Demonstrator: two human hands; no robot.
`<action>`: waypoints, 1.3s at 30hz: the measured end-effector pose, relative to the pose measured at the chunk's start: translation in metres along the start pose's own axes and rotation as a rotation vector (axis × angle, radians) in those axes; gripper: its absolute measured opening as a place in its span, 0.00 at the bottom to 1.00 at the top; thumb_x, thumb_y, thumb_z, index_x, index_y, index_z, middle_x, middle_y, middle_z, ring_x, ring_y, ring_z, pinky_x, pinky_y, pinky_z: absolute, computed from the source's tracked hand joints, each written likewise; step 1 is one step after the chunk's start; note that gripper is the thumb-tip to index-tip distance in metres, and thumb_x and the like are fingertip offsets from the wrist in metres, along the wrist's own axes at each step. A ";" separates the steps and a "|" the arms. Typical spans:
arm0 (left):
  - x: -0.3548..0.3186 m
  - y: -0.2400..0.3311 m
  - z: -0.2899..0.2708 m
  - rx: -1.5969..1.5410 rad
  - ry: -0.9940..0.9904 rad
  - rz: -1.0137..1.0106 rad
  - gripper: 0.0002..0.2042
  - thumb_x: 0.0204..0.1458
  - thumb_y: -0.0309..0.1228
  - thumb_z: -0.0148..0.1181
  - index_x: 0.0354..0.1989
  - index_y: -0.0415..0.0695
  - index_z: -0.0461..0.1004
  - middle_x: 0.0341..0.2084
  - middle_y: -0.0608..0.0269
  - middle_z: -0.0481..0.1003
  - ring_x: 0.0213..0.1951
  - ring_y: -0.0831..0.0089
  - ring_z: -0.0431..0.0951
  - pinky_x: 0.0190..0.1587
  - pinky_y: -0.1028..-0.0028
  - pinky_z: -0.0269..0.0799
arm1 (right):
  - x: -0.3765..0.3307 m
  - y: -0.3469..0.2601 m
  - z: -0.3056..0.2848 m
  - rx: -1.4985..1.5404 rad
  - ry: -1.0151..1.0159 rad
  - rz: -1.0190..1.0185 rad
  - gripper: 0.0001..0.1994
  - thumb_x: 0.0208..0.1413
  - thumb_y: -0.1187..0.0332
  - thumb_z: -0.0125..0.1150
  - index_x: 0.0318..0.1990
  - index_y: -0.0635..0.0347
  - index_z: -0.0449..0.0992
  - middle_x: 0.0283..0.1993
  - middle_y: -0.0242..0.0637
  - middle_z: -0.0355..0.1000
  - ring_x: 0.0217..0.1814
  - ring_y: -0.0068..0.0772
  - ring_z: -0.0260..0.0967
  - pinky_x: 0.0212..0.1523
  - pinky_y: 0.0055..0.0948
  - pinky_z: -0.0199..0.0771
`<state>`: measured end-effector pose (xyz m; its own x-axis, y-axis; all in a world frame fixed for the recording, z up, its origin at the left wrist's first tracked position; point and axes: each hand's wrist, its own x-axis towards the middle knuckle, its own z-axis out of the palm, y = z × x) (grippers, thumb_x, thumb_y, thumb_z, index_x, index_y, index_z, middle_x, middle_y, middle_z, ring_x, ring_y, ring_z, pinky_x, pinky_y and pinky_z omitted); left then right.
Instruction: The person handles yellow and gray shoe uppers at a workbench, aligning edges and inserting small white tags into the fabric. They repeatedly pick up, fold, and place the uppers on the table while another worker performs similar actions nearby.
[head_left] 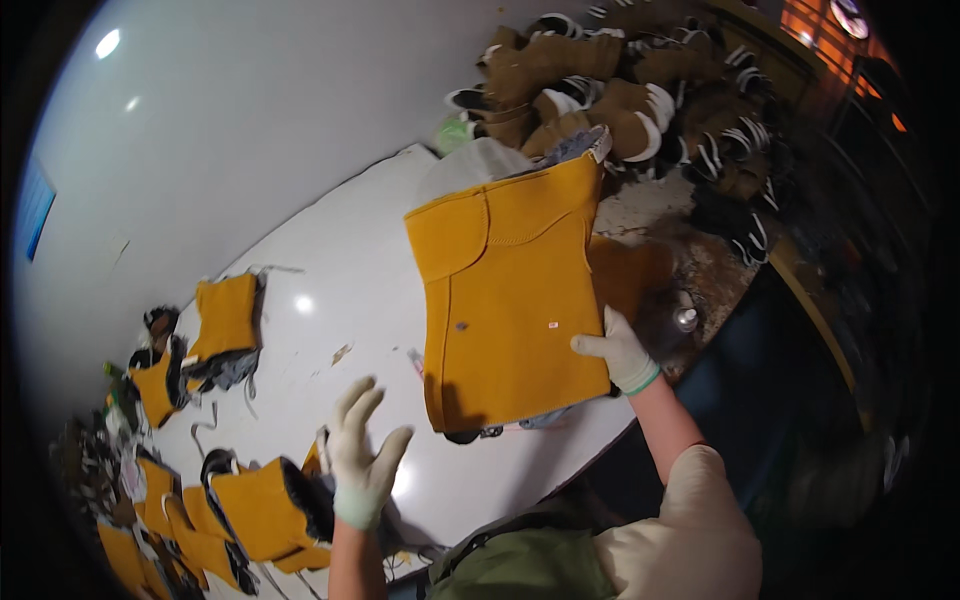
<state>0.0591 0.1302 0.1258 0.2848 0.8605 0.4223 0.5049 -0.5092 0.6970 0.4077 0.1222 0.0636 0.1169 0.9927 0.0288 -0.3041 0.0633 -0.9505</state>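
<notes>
Right hand [622, 352]: grip closed on yellow boot upper [510, 300], raised over white counter [370, 300].
Left hand [362, 455]: grip open, fingers spread, empty.

Views: one only, a head-worn fisheye; no second view to share ground with.
Position: sat above the person's chest, over the near edge of the white table [330, 290].
Facing: looked down and forward across the table toward the heap of brown boot uppers [620, 90] at the far end.
Nearness: close; the gloved left hand [362, 462] and right hand [618, 352] came up from the lower edge.
Distortion: table edge and pale wall [230, 110] bowed toward the dark rim.
</notes>
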 end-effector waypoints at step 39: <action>-0.360 -0.026 -0.235 0.491 0.902 -0.623 0.15 0.45 0.23 0.64 0.43 0.39 0.75 0.38 0.52 0.74 0.39 0.56 0.76 0.43 0.66 0.74 | -0.169 0.162 0.505 0.082 -1.069 0.464 0.22 0.51 0.75 0.66 0.54 0.67 0.69 0.44 0.30 0.74 0.39 0.17 0.69 0.41 0.19 0.71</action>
<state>-0.2479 -0.1699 0.0916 -0.6926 0.5366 0.4820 0.6660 0.2193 0.7130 -0.1386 0.0159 0.0610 -0.8651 0.5005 -0.0334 -0.1733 -0.3608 -0.9164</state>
